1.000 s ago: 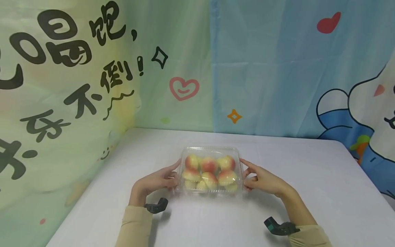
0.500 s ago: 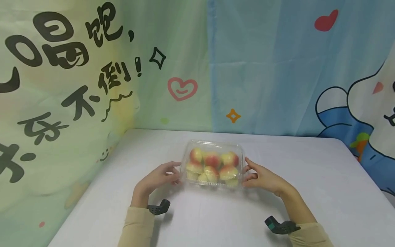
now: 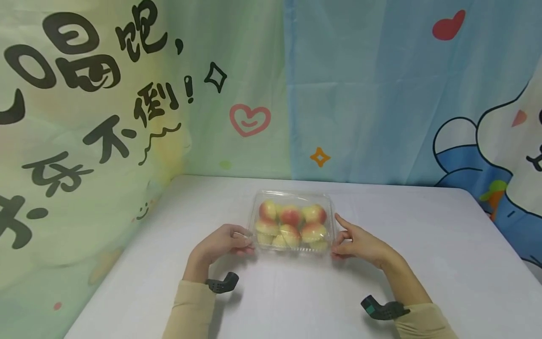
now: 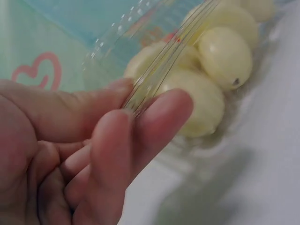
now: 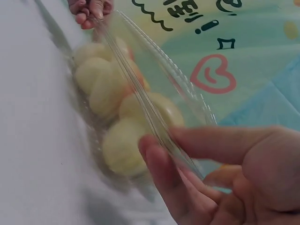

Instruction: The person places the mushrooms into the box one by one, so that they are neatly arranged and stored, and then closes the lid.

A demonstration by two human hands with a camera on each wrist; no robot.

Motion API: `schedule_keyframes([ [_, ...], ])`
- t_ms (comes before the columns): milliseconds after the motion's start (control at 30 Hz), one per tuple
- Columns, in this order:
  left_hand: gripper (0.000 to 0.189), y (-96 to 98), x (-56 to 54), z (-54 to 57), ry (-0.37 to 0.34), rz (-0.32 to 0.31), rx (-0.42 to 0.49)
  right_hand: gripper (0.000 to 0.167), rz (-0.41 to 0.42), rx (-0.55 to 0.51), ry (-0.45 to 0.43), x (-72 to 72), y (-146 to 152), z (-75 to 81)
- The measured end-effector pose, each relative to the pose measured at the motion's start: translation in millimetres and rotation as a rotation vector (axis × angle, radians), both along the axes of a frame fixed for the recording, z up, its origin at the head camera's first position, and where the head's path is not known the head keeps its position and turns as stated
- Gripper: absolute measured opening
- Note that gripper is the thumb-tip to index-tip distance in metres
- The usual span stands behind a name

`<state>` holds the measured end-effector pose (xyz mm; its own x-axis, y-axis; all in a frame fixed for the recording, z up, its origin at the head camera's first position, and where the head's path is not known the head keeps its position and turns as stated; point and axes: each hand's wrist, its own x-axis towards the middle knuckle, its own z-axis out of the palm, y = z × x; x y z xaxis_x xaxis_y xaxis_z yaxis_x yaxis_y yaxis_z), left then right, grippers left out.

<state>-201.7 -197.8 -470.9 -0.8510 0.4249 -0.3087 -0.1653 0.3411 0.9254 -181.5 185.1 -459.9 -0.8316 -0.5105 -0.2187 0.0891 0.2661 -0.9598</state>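
A clear plastic fruit box (image 3: 292,194) with its lid down sits at the middle of the table, holding several yellow-and-red round fruits (image 3: 290,215). My left hand (image 3: 224,242) pinches the rim at the box's near left corner. In the left wrist view the layered plastic edge (image 4: 173,42) runs between thumb and fingers. At the near right corner, my right hand (image 3: 360,242) pinches the same rim. The right wrist view shows that edge (image 5: 136,84) between its thumb and fingers, with a bulging pale fruit (image 5: 124,147) just beyond them.
A white table (image 3: 288,301) spreads under the box. Printed curtains (image 3: 364,94) hang along its back and left sides. Each wrist wears a small dark device, such as the left wrist camera (image 3: 223,282).
The box has shifted slightly right and away from me. My left hand has moved from the box's left side to its near left corner, and my right hand's grip has closed at the near right.
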Motion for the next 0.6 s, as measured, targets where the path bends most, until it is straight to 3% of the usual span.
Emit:
schedule_keyframes([
  [200, 0.009, 7.8, 0.3, 1.5, -0.022, 0.071, -0.011, 0.095, -0.128, 0.05, 0.008, 1.1, -6, 1.4],
  [600, 0.007, 11.8, -1.8, 1.0, -0.031, 0.095, -0.014, 0.095, -0.117, 0.031, -0.012, 1.1, -4, 2.4],
])
